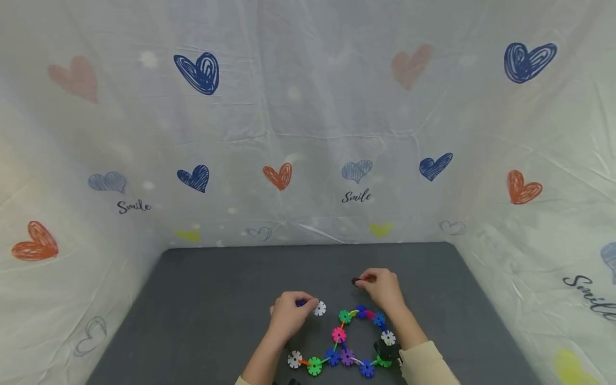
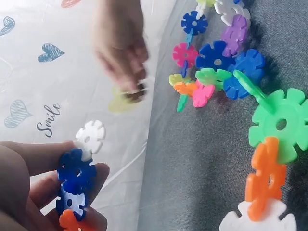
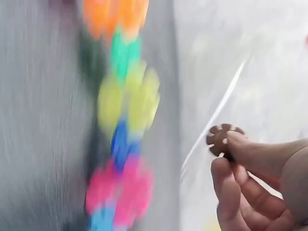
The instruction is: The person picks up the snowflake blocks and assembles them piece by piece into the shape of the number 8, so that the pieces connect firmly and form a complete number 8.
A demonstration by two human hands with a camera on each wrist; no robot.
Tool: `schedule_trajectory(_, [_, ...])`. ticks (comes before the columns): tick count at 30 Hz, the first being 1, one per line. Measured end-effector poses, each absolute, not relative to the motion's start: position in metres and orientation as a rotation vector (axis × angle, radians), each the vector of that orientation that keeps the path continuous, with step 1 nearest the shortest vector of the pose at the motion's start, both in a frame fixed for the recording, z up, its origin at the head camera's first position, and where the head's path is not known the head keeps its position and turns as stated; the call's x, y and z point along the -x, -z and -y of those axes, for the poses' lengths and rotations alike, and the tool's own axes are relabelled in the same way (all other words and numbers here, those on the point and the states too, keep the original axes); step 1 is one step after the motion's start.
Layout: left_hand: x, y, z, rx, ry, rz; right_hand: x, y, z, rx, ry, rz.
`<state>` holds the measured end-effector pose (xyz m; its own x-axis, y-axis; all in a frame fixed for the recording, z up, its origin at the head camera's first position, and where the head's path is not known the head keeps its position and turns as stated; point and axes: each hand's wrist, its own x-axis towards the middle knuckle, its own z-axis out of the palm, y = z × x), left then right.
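My left hand (image 1: 290, 316) grips a short chain of notched plastic snowflake discs above the dark table. In the left wrist view, a white disc (image 2: 86, 132) tops that chain, with two blue discs (image 2: 72, 179) and an orange disc (image 2: 72, 220) below it. Farther right and forward, my right hand (image 1: 383, 291) pinches a brown snowflake disc (image 3: 217, 142) between thumb and fingers. Something darker shows under the brown disc, too small to tell. Between and below the hands lies a joined loop of colourful snowflake discs (image 1: 339, 335), with a tail ending in a white disc (image 1: 291, 359).
The dark grey table (image 1: 216, 299) is backed and flanked by a pale curtain (image 1: 308, 107) printed with hearts and "Smile". A black object (image 1: 386, 350) sits by the right forearm, over the loop's right side. Another dark thing (image 1: 294, 382) peeks in at the bottom edge.
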<state>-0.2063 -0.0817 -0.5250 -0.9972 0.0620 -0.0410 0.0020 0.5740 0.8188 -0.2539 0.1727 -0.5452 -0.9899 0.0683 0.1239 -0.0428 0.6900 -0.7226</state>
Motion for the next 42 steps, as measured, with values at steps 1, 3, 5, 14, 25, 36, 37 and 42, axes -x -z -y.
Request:
schedule_trajectory(1, [0.206, 0.525, 0.081, -0.024, -1.419, -2.736, 0.248, 0.542, -0.165, -0.032, -1.206, 2.714])
schedule_trajectory(3, [0.206, 0.525, 0.081, 0.038, -1.439, -2.743, 0.236, 0.538, -0.151, -0.137, -1.244, 2.631])
schedule_trajectory(5, [0.206, 0.526, 0.080, 0.097, -1.473, -2.752, 0.223, 0.539, -0.138, -0.245, -1.264, 2.558])
schedule_trajectory(14, [0.206, 0.525, 0.079, 0.250, -1.613, -2.710, 0.188, 0.560, -0.100, -0.399, -1.310, 2.289])
schedule_trajectory(25, [0.204, 0.523, 0.080, 0.354, -1.728, -2.593, 0.188, 0.573, -0.090, -0.453, -1.027, 2.114])
schedule_trajectory(36, [0.201, 0.527, 0.075, 0.350, -1.907, -2.441, 0.191, 0.573, -0.083, -0.581, -0.901, 1.997])
schedule_trajectory(37, [0.201, 0.527, 0.075, 0.347, -1.919, -2.425, 0.191, 0.573, -0.083, -0.586, -0.902, 1.991])
schedule_trajectory(42, [0.201, 0.530, 0.077, 0.356, -1.933, -2.328, 0.195, 0.571, -0.088, -0.608, -0.879, 1.991])
